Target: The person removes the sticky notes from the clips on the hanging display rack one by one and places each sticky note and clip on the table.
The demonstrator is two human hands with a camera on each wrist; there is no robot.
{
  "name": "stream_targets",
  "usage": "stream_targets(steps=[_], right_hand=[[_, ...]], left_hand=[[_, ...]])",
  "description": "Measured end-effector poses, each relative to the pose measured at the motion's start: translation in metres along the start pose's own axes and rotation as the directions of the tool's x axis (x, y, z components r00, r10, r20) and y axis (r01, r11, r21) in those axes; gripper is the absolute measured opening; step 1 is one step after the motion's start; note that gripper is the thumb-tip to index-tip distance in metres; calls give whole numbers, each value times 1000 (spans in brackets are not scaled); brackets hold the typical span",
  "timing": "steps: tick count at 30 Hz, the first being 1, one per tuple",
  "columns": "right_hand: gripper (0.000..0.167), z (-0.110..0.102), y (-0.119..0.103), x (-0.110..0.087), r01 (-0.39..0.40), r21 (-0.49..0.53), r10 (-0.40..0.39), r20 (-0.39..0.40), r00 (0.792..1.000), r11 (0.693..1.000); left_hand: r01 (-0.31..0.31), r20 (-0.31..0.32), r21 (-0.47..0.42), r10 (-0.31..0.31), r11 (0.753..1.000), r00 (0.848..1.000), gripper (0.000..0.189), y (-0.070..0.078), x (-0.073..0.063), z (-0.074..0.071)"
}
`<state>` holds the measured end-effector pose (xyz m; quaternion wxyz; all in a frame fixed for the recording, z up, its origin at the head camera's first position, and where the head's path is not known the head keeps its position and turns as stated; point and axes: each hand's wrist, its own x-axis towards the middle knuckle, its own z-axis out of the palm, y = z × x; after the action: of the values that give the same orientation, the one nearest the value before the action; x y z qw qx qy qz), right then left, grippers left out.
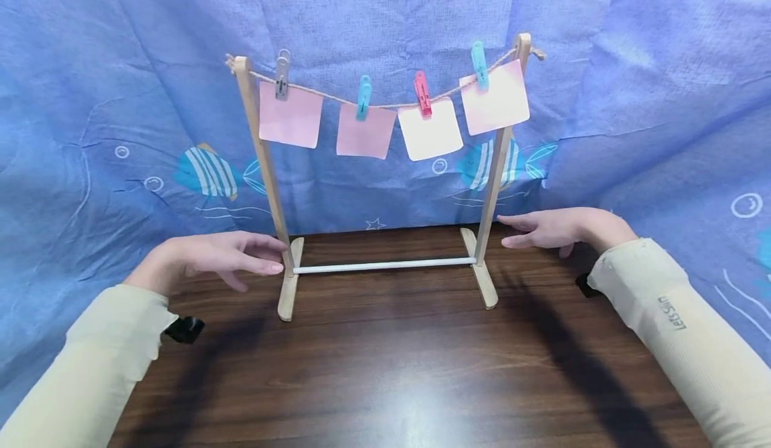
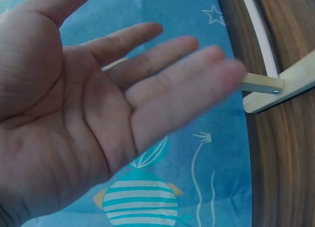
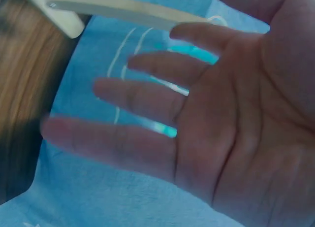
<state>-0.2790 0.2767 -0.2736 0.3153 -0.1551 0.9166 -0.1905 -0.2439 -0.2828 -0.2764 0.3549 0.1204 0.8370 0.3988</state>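
A wooden stand (image 1: 268, 173) with two posts and a white crossbar (image 1: 385, 265) stands on the table. Between the post tops a twine line (image 1: 325, 94) sags, bearing several square paper notes. A grey clothespin (image 1: 282, 76) and a blue clothespin (image 1: 363, 98) hold pink notes on the left. To the right, a red clothespin (image 1: 423, 94) clips a whitish note (image 1: 430, 130), and another blue clothespin (image 1: 479, 65) a pale pink one (image 1: 496, 100). My left hand (image 1: 231, 255) is beside the left post, fingers extended and holding nothing. Beside the right post, my right hand (image 1: 551, 227) is likewise spread and without an object.
A blue cloth (image 1: 373, 193) printed with fish hangs behind the stand and along both sides. The dark wooden tabletop (image 1: 337, 361) stretches toward me, with light glare near its front. Flat wooden feet (image 1: 482, 280) carry the posts.
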Motion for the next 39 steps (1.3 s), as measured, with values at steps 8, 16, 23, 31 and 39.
stream_targets(steps=[8,16,23,31,39], right_hand=[[80,-6,-22,-3,102,153,-117,93,989,983],[67,-5,-53,11,228,270,-271,134,953,936],[61,-10,-86,11,273,265,-326,179,928,925],[56,-16,-143,14,390,282,-448,181,876,876],[47,-29,-185,9,606,418,-647,-57,761,676]], left_hand=[[-143,-89,-86,135,986,987,60,10,-7,-12],[-215,-46,-162,210,963,977,53,19,-18,-12],[-316,-33,-220,316,923,948,55,33,-6,-10],[-391,-54,-231,390,891,919,57,54,0,-9],[-482,-61,-362,496,798,866,71,74,-3,-9]])
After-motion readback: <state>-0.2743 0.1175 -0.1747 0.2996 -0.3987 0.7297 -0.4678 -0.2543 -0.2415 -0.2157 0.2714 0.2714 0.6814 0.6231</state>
